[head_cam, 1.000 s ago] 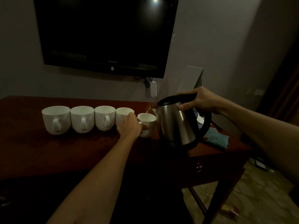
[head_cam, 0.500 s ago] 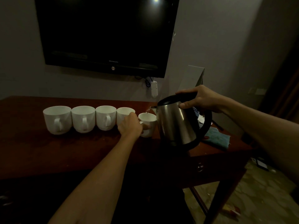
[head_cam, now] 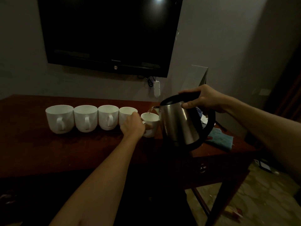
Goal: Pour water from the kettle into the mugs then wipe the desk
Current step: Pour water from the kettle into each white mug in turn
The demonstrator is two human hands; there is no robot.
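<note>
Right hand (head_cam: 206, 99) grips the tilted steel kettle (head_cam: 179, 123); left hand (head_cam: 133, 125) holds the smooth white mug (head_cam: 150, 119) near the desk's (head_cam: 81, 149) right edge.

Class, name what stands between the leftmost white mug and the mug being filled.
Three white mugs in a row, seen in the head view.

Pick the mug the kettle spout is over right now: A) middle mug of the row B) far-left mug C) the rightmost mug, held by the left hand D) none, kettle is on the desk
C: the kettle, tilted in the right hand, has its spout above the rightmost mug, which the left hand grips.
</note>
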